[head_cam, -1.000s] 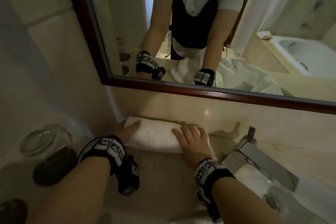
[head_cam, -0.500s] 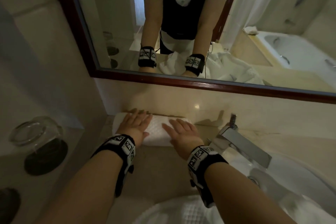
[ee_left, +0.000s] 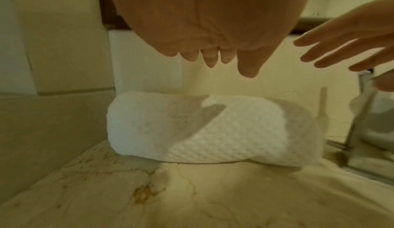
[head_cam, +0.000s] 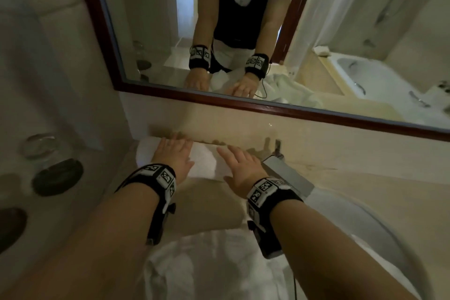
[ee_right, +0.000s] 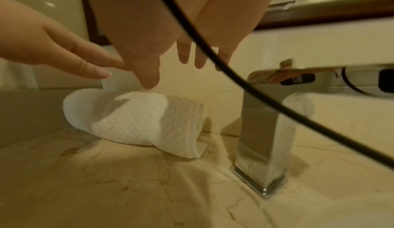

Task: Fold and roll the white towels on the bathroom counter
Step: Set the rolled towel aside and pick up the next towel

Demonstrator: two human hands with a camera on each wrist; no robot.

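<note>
A rolled white towel [head_cam: 204,159] [ee_left: 213,128] [ee_right: 138,122] lies on the marble counter [head_cam: 209,202] against the back wall, left of the tap. My left hand [head_cam: 174,151] [ee_left: 211,58] hovers flat over its left half, fingers straight, clear of the cloth in the left wrist view. My right hand [head_cam: 237,163] [ee_right: 183,58] hovers over its right end, fingers spread, holding nothing. A second white towel [head_cam: 219,268] lies unfolded and crumpled at the counter's near edge, between my forearms.
A chrome tap [head_cam: 287,170] [ee_right: 266,130] stands just right of the roll, with the white basin [head_cam: 353,221] beyond it. A glass [head_cam: 40,146] and dark round coasters [head_cam: 58,176] sit on the left shelf. A framed mirror [head_cam: 243,102] runs above the backsplash.
Both hands have let go of the rolled towel and lifted off it with fingers flat. The roll stays against the wall. The view has tilted down, showing the loose towel.
</note>
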